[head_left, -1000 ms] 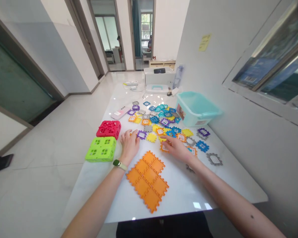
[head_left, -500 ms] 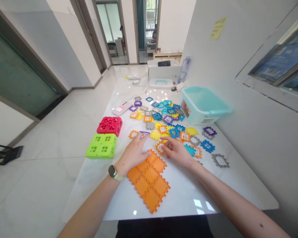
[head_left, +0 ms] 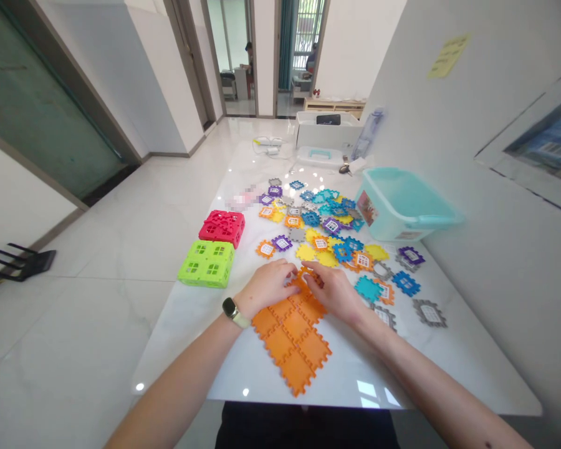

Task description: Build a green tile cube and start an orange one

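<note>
An assembled panel of orange interlocking tiles [head_left: 295,327] lies flat on the table before me. At its far corner my left hand [head_left: 271,287], wearing a watch, has its fingers curled in at a single orange window tile [head_left: 307,272]. My right hand [head_left: 336,293] grips the same tile from the other side, thumb and fingers closed at its edge. That tile meets or overlaps the panel; my fingers cover the joint. Just beyond lie loose yellow tiles [head_left: 305,252] and a purple window tile [head_left: 282,242].
Green [head_left: 206,264] and red [head_left: 222,227] tile-built blocks stand to the left. Blue window tiles [head_left: 406,283] and other loose tiles spread across the table's middle and right. A turquoise bin [head_left: 404,202] stands by the wall, with a white box [head_left: 330,132] farther back.
My left hand has moved right and curled its fingers in at the orange window tile. My right hand has brought that tile toward the panel. The view has shifted slightly left.
</note>
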`<control>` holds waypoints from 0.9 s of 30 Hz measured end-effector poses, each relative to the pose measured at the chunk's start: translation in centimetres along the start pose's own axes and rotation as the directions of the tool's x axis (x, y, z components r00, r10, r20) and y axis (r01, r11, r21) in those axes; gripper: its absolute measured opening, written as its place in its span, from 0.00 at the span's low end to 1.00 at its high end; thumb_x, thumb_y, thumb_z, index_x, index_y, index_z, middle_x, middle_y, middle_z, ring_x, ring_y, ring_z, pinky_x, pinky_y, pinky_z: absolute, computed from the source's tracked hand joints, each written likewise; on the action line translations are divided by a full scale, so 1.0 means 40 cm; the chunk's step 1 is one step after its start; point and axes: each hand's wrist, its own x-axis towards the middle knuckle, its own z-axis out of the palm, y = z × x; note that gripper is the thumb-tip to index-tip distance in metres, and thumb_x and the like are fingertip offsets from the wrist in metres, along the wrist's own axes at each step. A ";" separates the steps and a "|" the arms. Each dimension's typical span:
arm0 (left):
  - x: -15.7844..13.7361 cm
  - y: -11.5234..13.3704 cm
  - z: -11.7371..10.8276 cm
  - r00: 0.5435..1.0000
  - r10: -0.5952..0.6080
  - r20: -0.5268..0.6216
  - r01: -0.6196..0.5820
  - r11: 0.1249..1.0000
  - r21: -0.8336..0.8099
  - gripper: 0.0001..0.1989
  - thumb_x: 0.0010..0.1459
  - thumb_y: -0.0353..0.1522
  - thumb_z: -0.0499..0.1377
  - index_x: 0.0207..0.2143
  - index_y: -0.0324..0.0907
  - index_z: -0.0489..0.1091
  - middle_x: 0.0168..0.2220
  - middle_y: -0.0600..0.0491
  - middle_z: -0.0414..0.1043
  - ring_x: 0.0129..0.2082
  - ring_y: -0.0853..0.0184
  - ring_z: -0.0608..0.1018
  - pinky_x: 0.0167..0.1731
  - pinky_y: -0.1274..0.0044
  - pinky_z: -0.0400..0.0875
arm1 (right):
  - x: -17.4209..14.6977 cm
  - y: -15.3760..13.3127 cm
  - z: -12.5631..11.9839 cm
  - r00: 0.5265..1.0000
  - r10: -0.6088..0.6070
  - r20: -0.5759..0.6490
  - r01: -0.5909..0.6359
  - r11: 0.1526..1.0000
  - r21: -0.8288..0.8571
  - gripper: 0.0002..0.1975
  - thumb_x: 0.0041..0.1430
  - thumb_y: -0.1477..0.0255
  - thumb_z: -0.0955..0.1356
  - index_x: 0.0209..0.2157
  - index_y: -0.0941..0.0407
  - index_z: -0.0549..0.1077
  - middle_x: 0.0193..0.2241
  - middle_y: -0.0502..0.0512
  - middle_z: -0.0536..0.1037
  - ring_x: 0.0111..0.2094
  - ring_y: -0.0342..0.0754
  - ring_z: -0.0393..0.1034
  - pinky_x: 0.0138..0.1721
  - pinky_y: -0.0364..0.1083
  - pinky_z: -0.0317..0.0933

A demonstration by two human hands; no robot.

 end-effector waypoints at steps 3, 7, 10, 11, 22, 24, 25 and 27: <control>0.003 0.003 0.006 0.999 -0.046 -0.006 0.046 0.999 0.002 0.07 0.58 0.37 0.59 0.37 0.43 0.72 0.33 0.52 0.76 0.33 0.63 0.76 0.33 0.75 0.66 | -0.004 -0.002 0.005 1.000 -0.022 -0.013 0.021 0.999 -0.044 0.15 0.64 0.72 0.62 0.49 0.58 0.73 0.36 0.59 0.82 0.30 0.48 0.76 0.35 0.45 0.67; 0.006 0.003 0.013 0.998 -0.067 -0.012 0.067 0.997 -0.031 0.06 0.60 0.35 0.57 0.35 0.44 0.72 0.31 0.54 0.77 0.32 0.64 0.77 0.32 0.76 0.65 | -0.008 -0.005 0.006 0.998 -0.053 -0.016 0.051 0.994 -0.092 0.15 0.65 0.73 0.61 0.49 0.58 0.73 0.38 0.60 0.81 0.31 0.48 0.77 0.36 0.45 0.68; 0.006 0.000 0.015 0.998 -0.063 -0.027 0.062 0.997 -0.046 0.05 0.59 0.35 0.57 0.35 0.44 0.72 0.30 0.54 0.77 0.31 0.65 0.77 0.31 0.76 0.64 | -0.007 -0.005 0.004 0.999 -0.035 -0.034 0.031 0.994 -0.103 0.14 0.65 0.72 0.61 0.49 0.58 0.73 0.38 0.60 0.82 0.31 0.48 0.77 0.35 0.44 0.68; 0.006 -0.001 0.016 0.997 -0.063 -0.033 0.061 0.997 -0.047 0.05 0.59 0.35 0.58 0.35 0.45 0.72 0.29 0.55 0.77 0.30 0.65 0.77 0.31 0.76 0.64 | -0.007 -0.004 0.004 0.999 -0.030 -0.041 0.026 0.994 -0.105 0.14 0.65 0.72 0.61 0.48 0.59 0.73 0.38 0.60 0.82 0.31 0.48 0.77 0.35 0.44 0.68; 0.008 -0.002 0.023 0.995 -0.067 -0.072 0.064 0.997 -0.045 0.05 0.57 0.29 0.57 0.33 0.44 0.74 0.27 0.54 0.77 0.29 0.64 0.77 0.29 0.77 0.64 | -0.008 -0.010 0.011 0.997 -0.074 -0.025 0.071 0.991 -0.112 0.13 0.66 0.72 0.61 0.48 0.57 0.72 0.35 0.58 0.81 0.31 0.48 0.76 0.35 0.44 0.68; 0.009 0.000 0.022 0.995 -0.059 -0.075 0.056 0.997 -0.051 0.07 0.57 0.28 0.56 0.33 0.43 0.74 0.28 0.53 0.77 0.29 0.64 0.77 0.30 0.77 0.64 | -0.010 -0.015 0.012 0.998 -0.064 -0.011 0.063 0.992 -0.108 0.13 0.66 0.72 0.61 0.48 0.57 0.71 0.36 0.58 0.81 0.32 0.48 0.76 0.35 0.44 0.68; 0.010 0.000 0.022 0.996 -0.056 -0.075 0.052 0.997 -0.055 0.08 0.57 0.27 0.55 0.33 0.43 0.74 0.29 0.52 0.77 0.29 0.65 0.77 0.30 0.77 0.64 | -0.012 -0.017 0.014 0.998 -0.062 -0.001 0.062 0.992 -0.106 0.12 0.66 0.73 0.61 0.48 0.57 0.71 0.36 0.58 0.81 0.33 0.48 0.77 0.36 0.44 0.67; 0.012 0.000 0.021 0.996 -0.046 -0.075 0.041 0.997 -0.068 0.08 0.58 0.27 0.54 0.34 0.42 0.74 0.30 0.51 0.78 0.30 0.65 0.77 0.31 0.76 0.65 | -0.014 -0.020 0.020 0.998 -0.058 0.014 0.059 0.993 -0.104 0.12 0.66 0.73 0.60 0.48 0.57 0.70 0.38 0.58 0.80 0.35 0.49 0.77 0.37 0.44 0.67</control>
